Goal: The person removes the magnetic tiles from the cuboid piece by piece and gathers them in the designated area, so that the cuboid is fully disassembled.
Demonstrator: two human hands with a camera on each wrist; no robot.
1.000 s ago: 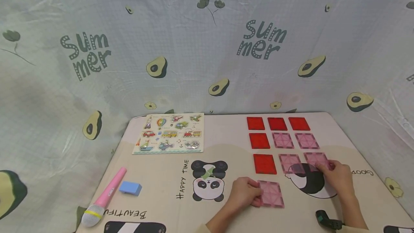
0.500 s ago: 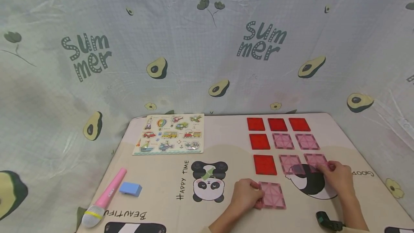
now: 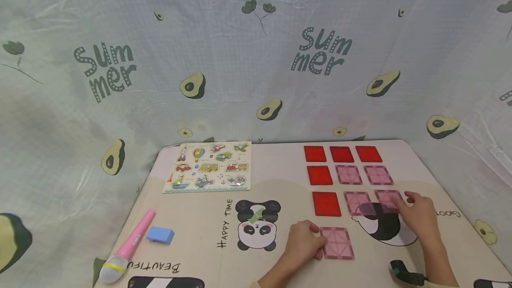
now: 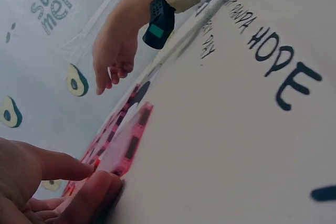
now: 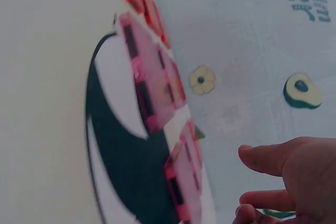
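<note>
A translucent pink magnetic tile [image 3: 339, 243] lies at the front of the table. My left hand [image 3: 302, 241] pinches its left edge; in the left wrist view, the thumb and index finger [image 4: 63, 167] meet at the tile's corner. Beyond it, my right hand [image 3: 420, 214] hovers by another pink magnetic tile [image 3: 384, 197], thumb and fingers parted. The right wrist view shows that hand [image 5: 294, 177] holding nothing, off to the side of the pink tiles. Three more pink tiles and several red tiles [image 3: 326, 203] form spaced rows behind.
At the back left lies a picture puzzle board [image 3: 208, 168]. A pink toy microphone [image 3: 132, 243] and a blue block [image 3: 160, 234] sit at the left front. A dark wrist device [image 3: 406, 274] is on the right arm. Printed cloth [image 3: 240, 57] hangs behind the table.
The right hand has come off the far pink tile, its fingers spreading and rising slightly. The left hand has shifted its tile a little to the right and nearer.
</note>
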